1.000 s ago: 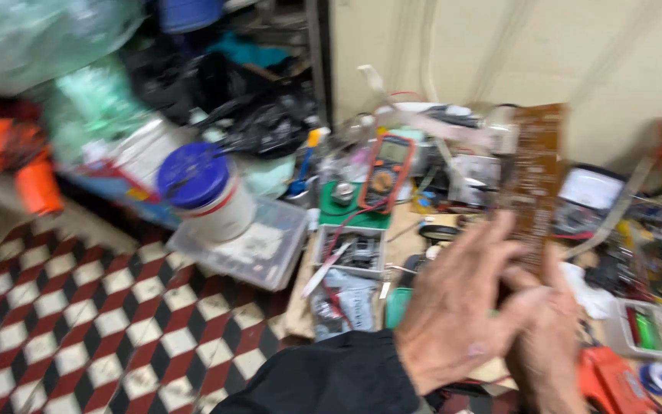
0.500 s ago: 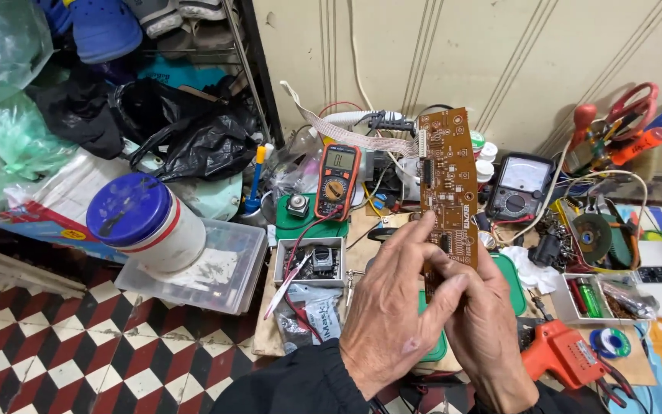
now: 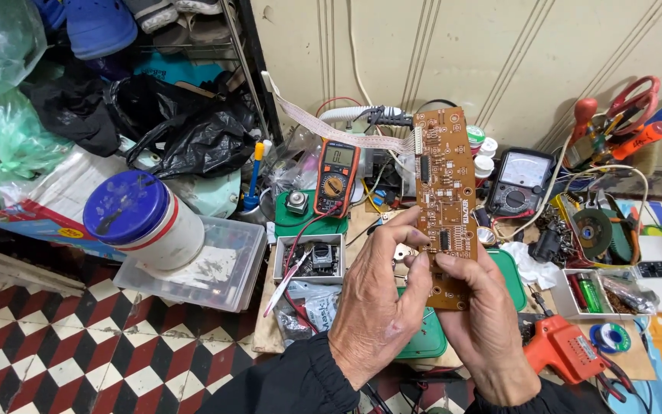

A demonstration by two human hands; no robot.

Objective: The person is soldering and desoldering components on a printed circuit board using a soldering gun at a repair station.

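Both hands are holding a board upright over the cluttered table (image 3: 266, 337). The left hand (image 3: 373, 307) is pinching the board (image 3: 446, 199) at its lower left edge, thumb and fingers pressed on it. The right hand (image 3: 484, 322) is gripping the lower right part, thumb lying across the face. The grip on both sides is closed on the board; neither is spread.

Just beyond, a soldering gun (image 3: 568, 349) is lying at right, and a small box (image 3: 312, 257) of parts is sitting at left. Further back, an orange meter (image 3: 336, 178) and a black meter (image 3: 521, 182) are resting near the wall.

Risk, as judged: the ribbon cable (image 3: 331, 130) is hanging from the board's top edge and could snag or tear loose if the board is tilted. Thumb pressure on the face could bend components.
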